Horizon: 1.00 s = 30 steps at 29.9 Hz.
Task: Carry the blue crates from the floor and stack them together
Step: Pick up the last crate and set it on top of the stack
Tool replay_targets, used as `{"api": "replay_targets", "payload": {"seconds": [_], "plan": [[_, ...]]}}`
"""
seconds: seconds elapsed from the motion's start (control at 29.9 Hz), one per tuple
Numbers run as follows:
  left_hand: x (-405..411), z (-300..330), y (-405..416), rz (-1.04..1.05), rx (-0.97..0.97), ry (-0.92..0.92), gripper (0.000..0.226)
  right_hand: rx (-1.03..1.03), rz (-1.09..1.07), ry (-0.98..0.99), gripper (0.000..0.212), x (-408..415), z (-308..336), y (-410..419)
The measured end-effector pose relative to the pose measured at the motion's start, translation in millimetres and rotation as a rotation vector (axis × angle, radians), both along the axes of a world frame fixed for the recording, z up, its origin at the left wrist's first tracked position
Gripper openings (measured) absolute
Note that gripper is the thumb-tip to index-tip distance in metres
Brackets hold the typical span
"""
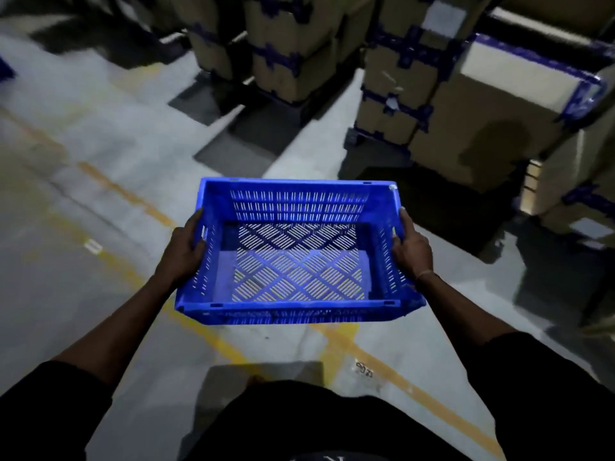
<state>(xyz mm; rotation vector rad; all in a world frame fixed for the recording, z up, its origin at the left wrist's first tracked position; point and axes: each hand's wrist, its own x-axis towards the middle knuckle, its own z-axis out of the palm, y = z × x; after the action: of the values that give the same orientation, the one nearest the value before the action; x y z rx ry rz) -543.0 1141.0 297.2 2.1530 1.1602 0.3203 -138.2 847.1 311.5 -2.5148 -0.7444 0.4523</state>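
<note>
An empty blue crate (pixel 299 306) with slotted walls and a lattice bottom hangs in the air in front of me, above the floor. My left hand (pixel 184 249) grips its left wall, with fingers curled through the handle slot. On the opposite side my right hand (pixel 411 247) grips the right wall the same way. The crate is held roughly level, its open top facing me. No other blue crate shows clearly in this view.
Stacks of cardboard boxes (pixel 442 104) with blue tape stand on pallets ahead and to the right. Yellow lines (pixel 126 194) cross the grey concrete floor under the crate. A blue object (pixel 5 69) peeks in at the far left edge.
</note>
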Motion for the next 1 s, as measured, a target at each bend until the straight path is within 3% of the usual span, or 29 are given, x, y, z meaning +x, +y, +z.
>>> {"api": "replay_targets", "payload": {"seconds": [0.33,0.64,1.0], "plan": [[-151.0,-4.7,109.2,0.272,0.057,0.03,0.07,0.041,0.295,-0.082,0.069,-90.6,2.5,227.1],[-202.8,-10.2,224.1,0.524,0.084,0.031,0.069,0.038,0.529,-0.038,0.07,-122.4,-3.9,463.5],[-270.5,25.9,407.2,0.805,0.118,0.004,0.073,0.101,0.824,-0.017,0.073,-181.5,39.2,785.5]]}}
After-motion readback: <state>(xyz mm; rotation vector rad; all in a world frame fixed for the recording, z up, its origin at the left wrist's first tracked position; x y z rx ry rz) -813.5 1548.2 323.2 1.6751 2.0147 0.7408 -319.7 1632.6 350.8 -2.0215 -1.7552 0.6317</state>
